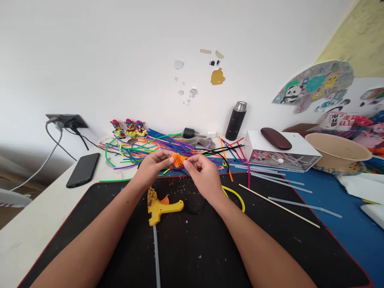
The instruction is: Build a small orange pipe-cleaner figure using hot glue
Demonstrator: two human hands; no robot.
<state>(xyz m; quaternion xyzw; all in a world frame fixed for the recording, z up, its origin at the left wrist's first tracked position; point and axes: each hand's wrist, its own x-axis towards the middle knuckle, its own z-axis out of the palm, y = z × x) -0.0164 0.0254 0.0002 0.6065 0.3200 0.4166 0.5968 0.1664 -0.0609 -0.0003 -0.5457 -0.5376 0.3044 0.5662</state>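
Observation:
My left hand (154,165) and my right hand (203,173) meet above the black mat (270,240), both pinching a small orange pipe-cleaner piece (179,160) between their fingertips. A yellow glue gun (160,207) lies on the mat just below my left wrist, with a clear glue stick (156,256) sticking out of its back toward me. A yellow pipe cleaner (235,195) curls on the mat by my right wrist. A pile of coloured pipe cleaners (156,146) lies behind my hands.
A black phone (83,169) lies at the left. A black flask (236,121), a white box (282,151) with a brown case on top, and a paper bowl (339,152) stand at the back right. Clear glue sticks (303,206) and a wooden skewer (279,206) lie to the right. Three small figures (129,128) stand by the wall.

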